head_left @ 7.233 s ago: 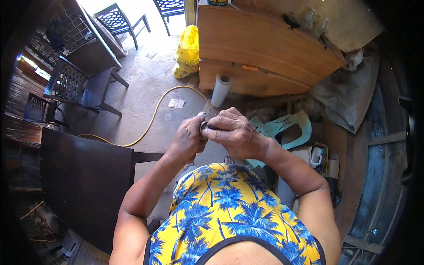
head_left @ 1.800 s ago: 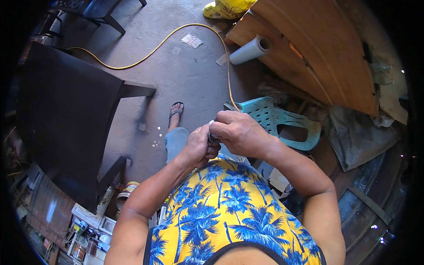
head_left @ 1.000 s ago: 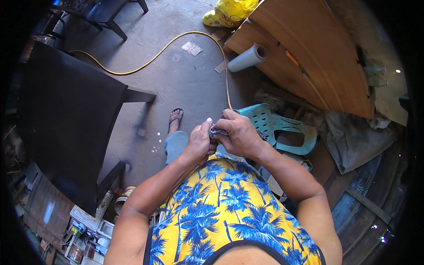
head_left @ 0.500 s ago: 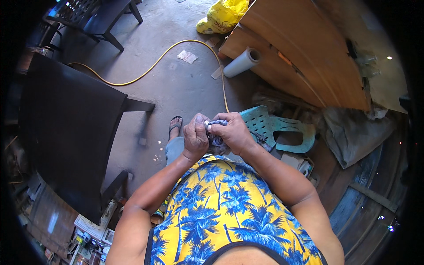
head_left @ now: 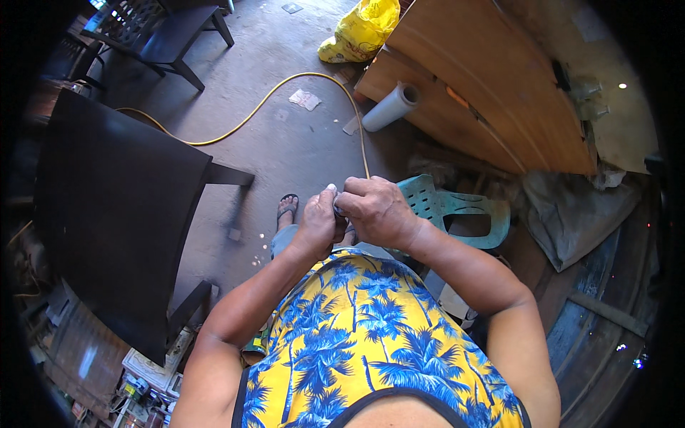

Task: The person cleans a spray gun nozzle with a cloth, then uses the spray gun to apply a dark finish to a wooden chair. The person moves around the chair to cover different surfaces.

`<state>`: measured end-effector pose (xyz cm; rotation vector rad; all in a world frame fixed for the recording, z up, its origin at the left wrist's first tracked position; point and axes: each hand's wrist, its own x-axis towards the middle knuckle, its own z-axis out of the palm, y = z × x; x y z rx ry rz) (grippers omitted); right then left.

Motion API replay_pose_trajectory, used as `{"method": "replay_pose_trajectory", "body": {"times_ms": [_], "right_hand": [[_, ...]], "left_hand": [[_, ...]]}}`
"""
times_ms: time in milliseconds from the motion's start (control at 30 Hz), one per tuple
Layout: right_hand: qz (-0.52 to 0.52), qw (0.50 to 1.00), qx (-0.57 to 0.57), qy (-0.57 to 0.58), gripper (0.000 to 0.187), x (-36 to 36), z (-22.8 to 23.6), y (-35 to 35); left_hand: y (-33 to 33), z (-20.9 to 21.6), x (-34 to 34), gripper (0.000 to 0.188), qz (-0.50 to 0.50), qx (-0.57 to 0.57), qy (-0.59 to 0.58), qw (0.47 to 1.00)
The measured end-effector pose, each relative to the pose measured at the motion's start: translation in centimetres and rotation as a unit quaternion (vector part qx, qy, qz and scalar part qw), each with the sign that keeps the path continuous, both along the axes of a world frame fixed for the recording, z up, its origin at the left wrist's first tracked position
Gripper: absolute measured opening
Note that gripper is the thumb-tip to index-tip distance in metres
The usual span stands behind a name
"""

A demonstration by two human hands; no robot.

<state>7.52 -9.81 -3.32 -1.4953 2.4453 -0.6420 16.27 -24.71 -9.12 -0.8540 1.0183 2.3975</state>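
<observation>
Pinching gently should serve best, I'd judge, my left hand (head_left: 317, 222) gripping firmly while my right hand (head_left: 379, 214) does the fine work. The fingers of both are bent closed on a small greyish thing (head_left: 337, 206), held between my 2 hands in front of my shirt (head_left: 371, 321); they cover most of it, so I can't tell its shape. A dark table (head_left: 121, 207) stands to my left, a turquoise plastic chair (head_left: 446, 203) crowds my right wrist, and a yellow cord (head_left: 308, 74) curving across the floor (head_left: 285, 146) ahead could catch my foot (head_left: 287, 207).
</observation>
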Motion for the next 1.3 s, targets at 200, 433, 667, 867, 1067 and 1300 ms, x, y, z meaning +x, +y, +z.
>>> {"method": "replay_pose_trajectory", "body": {"times_ms": [200, 433, 667, 867, 1067, 1300], "right_hand": [[-0.133, 0.978, -0.113, -0.117, 0.009, 1.1, 0.0, -1.4], [-0.366, 0.769, -0.198, -0.485, 0.013, 1.7, 0.7, -2.8], [-0.341, 0.776, -0.181, -0.499, 0.01, 1.0, 1.6, -3.2], [-0.115, 0.983, -0.091, -0.11, 0.012, 0.2, 3.4, -1.8], [0.072, 0.993, -0.059, 0.071, 0.014, -1.3, 5.9, -0.3], [-0.106, 0.978, -0.14, -0.115, 0.016, -0.4, 7.6, 1.2]], "left_hand": [[1.1, -2.0, -0.3, 0.049, 0.102, -0.258, 0.159, 0.947], [0.1, -1.5, -0.6, 0.041, 0.094, -0.512, 0.289, 0.804], [-2.1, 0.4, -1.5, 0.04, 0.058, -0.523, 0.362, 0.77], [-2.3, 1.7, -2.0, 0.042, 0.023, -0.466, 0.356, 0.81], [-1.7, 3.3, -1.2, 0.046, -0.019, 0.111, 0.014, 0.994], [-1.2, 2.2, -0.8, 0.053, -0.037, 0.283, 0.035, 0.958]]}}
